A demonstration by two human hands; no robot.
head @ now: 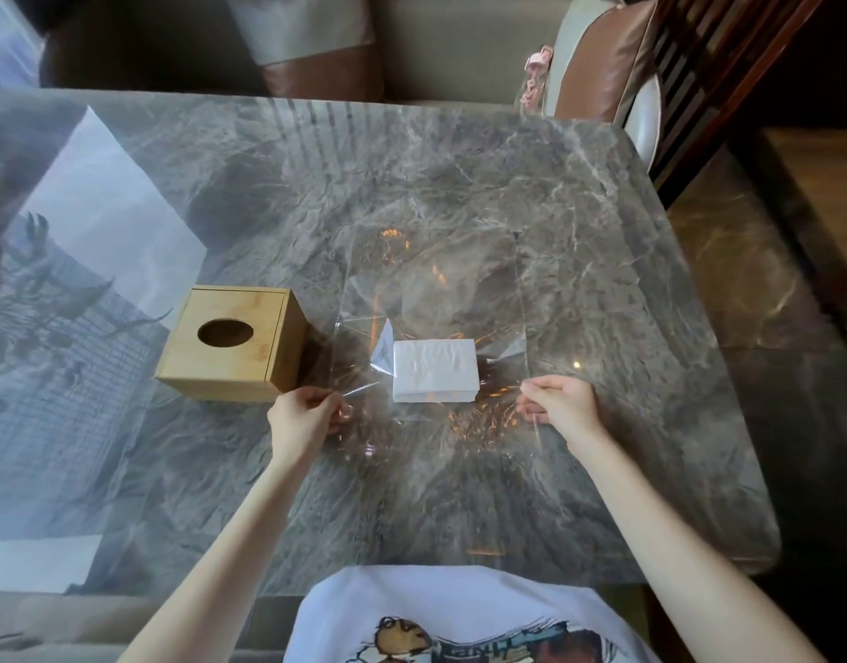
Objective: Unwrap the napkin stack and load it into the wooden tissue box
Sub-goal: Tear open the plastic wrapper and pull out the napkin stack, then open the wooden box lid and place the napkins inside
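Note:
A white napkin stack (435,370) lies on a large sheet of clear plastic wrap (431,279) spread flat over the marble table. My left hand (307,416) pinches the wrap's near left edge. My right hand (558,406) pinches the near right edge, so both hands sit just in front of the stack. The wooden tissue box (230,344) stands closed to the left of the stack, its oval slot facing up.
The grey marble table (603,232) reflects window light on its left side. A wooden chair (689,88) with a cushion stands at the far right corner. A sofa runs behind the table's far edge.

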